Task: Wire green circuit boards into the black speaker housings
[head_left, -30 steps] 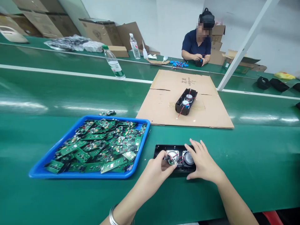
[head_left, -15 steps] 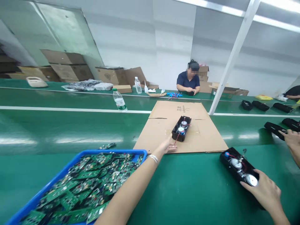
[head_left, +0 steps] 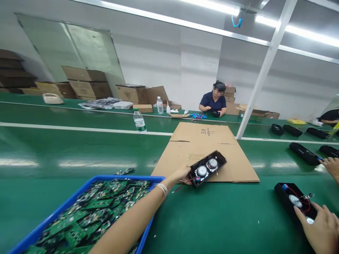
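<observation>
Only one inscription comes near to legible: dark Chinese characters on the cardboard sheet (head_left: pixel 238 165) ahead of you, close to its far edge. One resembles 正; you cannot firmly read the next, and the smaller marks just to their right blur into a scribble. On the green-capped bottle (head_left: pixel 140 122), you have a white-and-green label, lettering too small to read. The clear bottle (head_left: pixel 160 105) behind it bears a red mark, unreadable. Faint print on the brown box (head_left: pixel 132 94) at the back: not decipherable. The long black case (head_left: pixel 304 153) to your right shows a small pale mark, wording indistinct.
</observation>
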`<state>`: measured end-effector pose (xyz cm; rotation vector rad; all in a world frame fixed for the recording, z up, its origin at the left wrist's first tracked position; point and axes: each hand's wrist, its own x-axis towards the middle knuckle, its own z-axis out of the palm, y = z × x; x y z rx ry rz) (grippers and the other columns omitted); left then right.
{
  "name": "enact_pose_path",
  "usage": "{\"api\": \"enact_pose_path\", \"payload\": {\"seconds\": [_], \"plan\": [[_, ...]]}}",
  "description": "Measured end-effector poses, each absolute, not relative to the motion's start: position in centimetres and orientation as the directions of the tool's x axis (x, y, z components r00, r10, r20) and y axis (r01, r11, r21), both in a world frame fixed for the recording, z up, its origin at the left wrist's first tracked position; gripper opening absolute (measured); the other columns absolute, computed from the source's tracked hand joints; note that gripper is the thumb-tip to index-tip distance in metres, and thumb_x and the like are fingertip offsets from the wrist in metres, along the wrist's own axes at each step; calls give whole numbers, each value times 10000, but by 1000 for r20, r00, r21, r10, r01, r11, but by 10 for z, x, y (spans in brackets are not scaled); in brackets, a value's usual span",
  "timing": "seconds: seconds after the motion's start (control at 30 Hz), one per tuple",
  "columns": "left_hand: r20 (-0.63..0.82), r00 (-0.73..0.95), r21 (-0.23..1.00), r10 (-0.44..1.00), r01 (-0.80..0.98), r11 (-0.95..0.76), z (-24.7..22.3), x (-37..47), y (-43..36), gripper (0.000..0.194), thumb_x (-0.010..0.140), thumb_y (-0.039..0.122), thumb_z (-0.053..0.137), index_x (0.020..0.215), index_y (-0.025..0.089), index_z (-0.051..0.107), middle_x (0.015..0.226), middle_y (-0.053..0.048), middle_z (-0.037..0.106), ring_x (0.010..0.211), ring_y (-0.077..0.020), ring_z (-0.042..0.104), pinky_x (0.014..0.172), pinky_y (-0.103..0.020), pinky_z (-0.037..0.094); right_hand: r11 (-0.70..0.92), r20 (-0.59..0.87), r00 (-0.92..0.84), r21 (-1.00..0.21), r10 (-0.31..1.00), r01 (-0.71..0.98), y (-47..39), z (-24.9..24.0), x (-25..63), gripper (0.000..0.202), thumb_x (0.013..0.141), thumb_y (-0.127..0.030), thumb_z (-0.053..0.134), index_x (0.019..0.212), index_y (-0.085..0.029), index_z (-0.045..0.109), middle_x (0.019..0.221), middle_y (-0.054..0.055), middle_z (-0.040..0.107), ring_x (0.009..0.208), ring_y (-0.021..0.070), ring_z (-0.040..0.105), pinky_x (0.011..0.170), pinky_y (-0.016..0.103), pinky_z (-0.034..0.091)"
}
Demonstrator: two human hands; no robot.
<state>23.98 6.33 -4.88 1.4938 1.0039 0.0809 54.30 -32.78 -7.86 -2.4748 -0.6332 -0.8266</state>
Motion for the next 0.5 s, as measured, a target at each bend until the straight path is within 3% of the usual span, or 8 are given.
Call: {"api": "enact_pose_path", "payload": {"seconds": [0.1, 0.17, 0.27, 0.33, 0.37, 0.43, 0.5], "plan": [[-558, 679, 800, 477, 594, 92, -53, 201, 54, 258, 875, 342, 486, 795, 118, 586, 648, 14, 606, 526, -99, 575, 529, -263, 500, -654, 737, 561, -216, 377, 725, -282, -49, 483, 672, 766, -688, 256, 1029, -144, 547, 1215, 209, 497, 1172, 377, 400, 969, 543, 295], [-581, 706, 787, 404, 615, 58, -55, 183, 46, 240, 864, 312, 508, 744, 120, 588, 594, 26, 599, 501, -97, 575, 523, -261, 502, -507, 734, 481, -214, 481, 835, -252, -34, 444, 577, 789, -654, 295, 932, -174, 583, 1122, 172, 563, 1073, 353, 477, 939, 554, 314], [-591, 736, 782, 330, 623, 10, -56, 170, 37, 159, 819, 219, 548, 706, 123, 605, 516, 35, 594, 457, -111, 579, 517, -276, 508, -157, 623, 377, -379, 686, 912, -216, -22, 386, 342, 808, -528, 441, 851, -238, 618, 957, 104, 632, 947, 296, 538, 834, 512, 415], [-593, 748, 781, 298, 624, -12, -53, 167, 34, 90, 759, 147, 554, 718, 127, 631, 449, 29, 589, 415, -147, 583, 493, -299, 508, 141, 465, 172, -566, 869, 812, -203, -19, 348, 267, 833, -462, 443, 887, -276, 627, 946, 65, 642, 948, 246, 566, 809, 441, 465], [-597, 749, 779, 286, 627, -16, -50, 166, 34, 96, 721, 122, 555, 750, 130, 646, 425, 21, 591, 406, -173, 592, 482, -315, 508, 212, 416, 87, -620, 905, 756, -201, -19, 330, 271, 837, -471, 429, 903, -297, 627, 949, 40, 647, 953, 221, 579, 800, 403, 484], [-601, 745, 775, 288, 631, -16, -42, 161, 36, 220, 663, 105, 557, 856, 129, 660, 442, -11, 628, 455, -224, 633, 500, -346, 522, 257, 347, -4, -687, 938, 680, -204, -19, 302, 307, 833, -519, 401, 938, -329, 618, 964, -11, 654, 981, 182, 589, 789, 348, 503], [-582, 729, 777, 360, 629, -18, -31, 152, 44, 315, 679, 146, 546, 982, 117, 630, 616, -71, 706, 616, -243, 681, 605, -357, 545, 220, 305, 17, -723, 952, 655, -217, -13, 297, 325, 833, -548, 371, 976, -363, 597, 970, -66, 656, 1016, 150, 584, 772, 314, 517]]}}
